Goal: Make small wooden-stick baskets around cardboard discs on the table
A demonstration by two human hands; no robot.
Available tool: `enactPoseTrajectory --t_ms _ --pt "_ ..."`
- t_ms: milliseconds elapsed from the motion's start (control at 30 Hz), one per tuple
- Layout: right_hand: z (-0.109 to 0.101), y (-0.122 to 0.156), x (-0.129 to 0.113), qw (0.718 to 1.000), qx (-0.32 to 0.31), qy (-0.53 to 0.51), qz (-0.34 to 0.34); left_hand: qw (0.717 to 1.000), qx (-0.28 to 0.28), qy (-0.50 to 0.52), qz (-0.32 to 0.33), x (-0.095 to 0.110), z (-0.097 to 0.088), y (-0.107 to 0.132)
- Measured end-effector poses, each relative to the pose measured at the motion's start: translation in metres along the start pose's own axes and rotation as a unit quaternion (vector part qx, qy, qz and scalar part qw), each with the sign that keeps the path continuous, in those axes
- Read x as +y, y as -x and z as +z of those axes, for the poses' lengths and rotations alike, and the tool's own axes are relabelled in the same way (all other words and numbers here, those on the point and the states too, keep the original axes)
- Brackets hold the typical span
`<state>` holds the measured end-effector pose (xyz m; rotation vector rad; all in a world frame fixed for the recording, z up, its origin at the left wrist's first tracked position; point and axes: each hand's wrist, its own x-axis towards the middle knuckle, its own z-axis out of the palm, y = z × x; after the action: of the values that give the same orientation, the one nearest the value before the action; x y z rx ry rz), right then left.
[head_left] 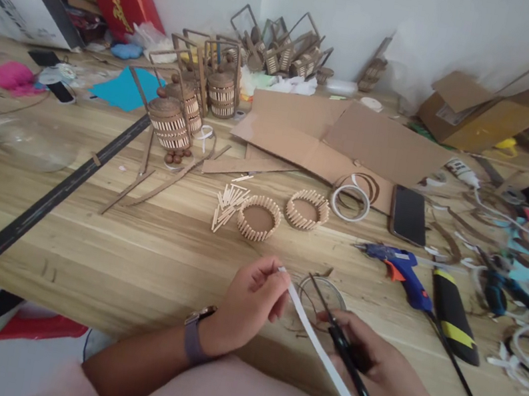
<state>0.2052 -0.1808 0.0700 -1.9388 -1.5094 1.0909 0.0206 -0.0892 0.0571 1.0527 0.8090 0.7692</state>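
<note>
So the person's got a white strip (316,342) going, and the strip looks uncut to me, one long piece running off the bottom edge. On the finished side, one ring of little sticks (256,233) and a second stick ring (306,221) look put together already. There's a pile of loose sticks (228,207) next to the first ring, so probably some building left. Neither ring has any white strip on it that I can see.

Left hand (246,308) has thumb and finger pinched on the strip's top end. Right hand (389,362) is wrapped around a black-handled tool (356,379), likely scissors; can't tell if the blades are apart. The strip slants down just left of those right fingers; can't tell if they're touching it.
</note>
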Motion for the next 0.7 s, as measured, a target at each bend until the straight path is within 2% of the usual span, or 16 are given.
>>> enactPoseTrajectory --t_ms 67,133,233,333,433,500,600,700 --pt "-0.014 0.001 0.014 0.998 0.053 0.044 -0.003 0.999 0.028 0.021 0.013 0.001 -0.003 0.0" --pt "-0.026 -0.001 0.038 0.988 0.111 0.112 0.0 0.998 0.044 0.041 0.031 0.0 -0.006 0.0" --pt "-0.039 -0.005 0.078 0.956 0.175 0.234 0.032 0.996 0.05 0.062 0.05 -0.001 -0.01 0.0" --pt "-0.041 -0.008 0.095 0.914 0.206 0.345 0.043 0.995 0.055 0.067 0.052 0.0 -0.013 0.0" --pt "-0.031 -0.01 0.078 0.874 0.217 0.434 -0.015 0.994 0.065 0.068 0.053 0.002 -0.015 0.001" --pt "-0.018 -0.014 0.057 0.866 0.203 0.448 -0.092 0.994 0.067 0.071 0.058 0.003 -0.015 0.002" --pt "0.006 -0.027 0.032 0.893 0.099 0.377 -0.226 0.993 0.059 0.075 0.063 0.003 -0.015 0.004" --pt "0.024 -0.041 0.025 0.905 0.022 0.316 -0.283 0.994 0.05 0.075 0.062 0.001 -0.015 0.006"
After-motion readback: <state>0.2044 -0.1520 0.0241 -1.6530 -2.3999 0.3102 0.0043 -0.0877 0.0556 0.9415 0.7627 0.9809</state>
